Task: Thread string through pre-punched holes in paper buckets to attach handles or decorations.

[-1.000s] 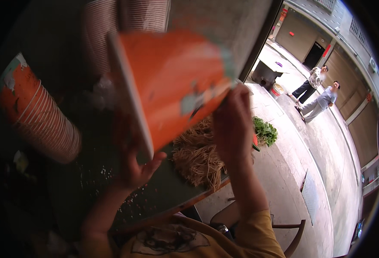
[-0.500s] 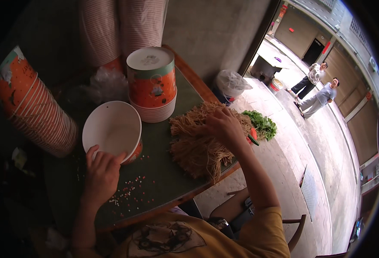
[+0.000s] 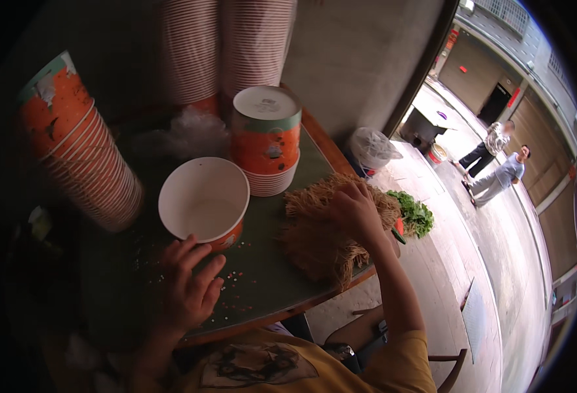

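A white-lined paper bowl (image 3: 203,196) with an orange outside stands open on the dark table. My left hand (image 3: 193,281) is just on the near side of it, fingers spread and holding nothing; a fingertip is by the rim, and I cannot tell whether it touches. On the table's right side lies a heap of thin brown noodles (image 3: 321,236). My right hand (image 3: 355,208) reaches into the top of this heap, its fingers curled down among the strands and partly hidden. Small pale and red bits (image 3: 233,278) are scattered beside my left hand.
Behind the bowl stands an upside-down stack of orange bowls (image 3: 267,141). A tall leaning bowl stack (image 3: 82,144) is at left, wrapped stacks (image 3: 255,46) at the back. Leafy greens (image 3: 414,213) lie past the noodles. Two people (image 3: 507,173) stand outside on the pavement.
My left hand has drawn back from the bowl's rim toward me and its fingers have spread. My right hand stays in the noodles. The whole view has shifted a little.
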Demonstrator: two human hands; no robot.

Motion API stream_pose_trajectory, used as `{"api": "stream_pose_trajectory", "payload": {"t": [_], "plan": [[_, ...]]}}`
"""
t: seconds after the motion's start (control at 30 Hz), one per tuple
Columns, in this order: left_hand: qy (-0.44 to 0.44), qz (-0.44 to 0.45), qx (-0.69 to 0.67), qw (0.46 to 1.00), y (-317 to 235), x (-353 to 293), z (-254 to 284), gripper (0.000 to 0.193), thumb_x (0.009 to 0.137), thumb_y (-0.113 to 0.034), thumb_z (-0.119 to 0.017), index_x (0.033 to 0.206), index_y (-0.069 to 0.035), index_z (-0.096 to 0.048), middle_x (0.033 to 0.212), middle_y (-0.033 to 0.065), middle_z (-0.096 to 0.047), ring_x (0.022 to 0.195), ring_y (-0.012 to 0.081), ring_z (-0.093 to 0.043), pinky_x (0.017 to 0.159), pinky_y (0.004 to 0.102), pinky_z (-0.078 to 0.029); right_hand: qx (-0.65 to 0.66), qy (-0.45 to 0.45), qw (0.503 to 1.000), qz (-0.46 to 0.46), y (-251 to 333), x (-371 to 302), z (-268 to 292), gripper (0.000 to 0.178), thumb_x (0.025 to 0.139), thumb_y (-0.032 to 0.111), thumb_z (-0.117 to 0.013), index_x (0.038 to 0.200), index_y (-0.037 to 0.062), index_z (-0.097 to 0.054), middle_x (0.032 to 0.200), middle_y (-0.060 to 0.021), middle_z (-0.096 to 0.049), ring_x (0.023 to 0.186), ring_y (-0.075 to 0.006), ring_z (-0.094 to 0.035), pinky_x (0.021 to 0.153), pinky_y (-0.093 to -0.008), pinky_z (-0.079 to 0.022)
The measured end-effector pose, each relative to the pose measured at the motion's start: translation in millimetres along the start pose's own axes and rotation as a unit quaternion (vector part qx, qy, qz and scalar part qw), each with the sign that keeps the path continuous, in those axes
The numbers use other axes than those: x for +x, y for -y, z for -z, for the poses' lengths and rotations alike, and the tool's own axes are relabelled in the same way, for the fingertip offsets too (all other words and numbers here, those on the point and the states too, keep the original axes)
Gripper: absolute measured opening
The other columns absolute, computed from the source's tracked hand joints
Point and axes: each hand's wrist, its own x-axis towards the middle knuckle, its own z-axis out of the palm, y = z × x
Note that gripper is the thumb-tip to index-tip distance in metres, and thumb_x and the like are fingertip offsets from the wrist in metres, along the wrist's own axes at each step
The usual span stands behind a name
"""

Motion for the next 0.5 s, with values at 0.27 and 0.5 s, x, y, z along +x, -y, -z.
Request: {"api": "stream_pose_trajectory", "payload": {"t": [0.27, 0.5], "plan": [[0.018, 0.101, -0.282, 0.954, -30.3, 5.5, -12.8, 0.054, 0.087, -0.005, -0.064, 0.136, -0.001, -0.040, 0.133, 0.0208, -0.050, 0.123, 0.0355, -0.052, 0.101, 0.0432, -0.043, 0.319, 0.150, 0.927, 0.128, 156.9, 5.7, 33.8, 0.027, 0.073, 0.008, -0.069, 0.099, 0.0078, -0.059, 0.094, -0.0088, -0.055, 0.077, -0.0296, -0.062, 0.063, -0.0385, -0.053], [0.153, 0.342, -0.413, 0.830, -25.7, -43.6, -8.9, 0.017, 0.098, -0.005, -0.050, 0.114, -0.003, -0.057, 0.073, 0.0024, -0.055, 0.061, 0.0080, -0.050, 0.056, 0.0251, -0.044, 0.402, 0.184, 0.890, 0.106, 166.8, -8.6, 5.6, 0.017, 0.080, 0.006, -0.066, 0.096, 0.0065, -0.061, 0.083, -0.0092, -0.056, 0.069, -0.0290, -0.062, 0.058, -0.0373, -0.051]]}}
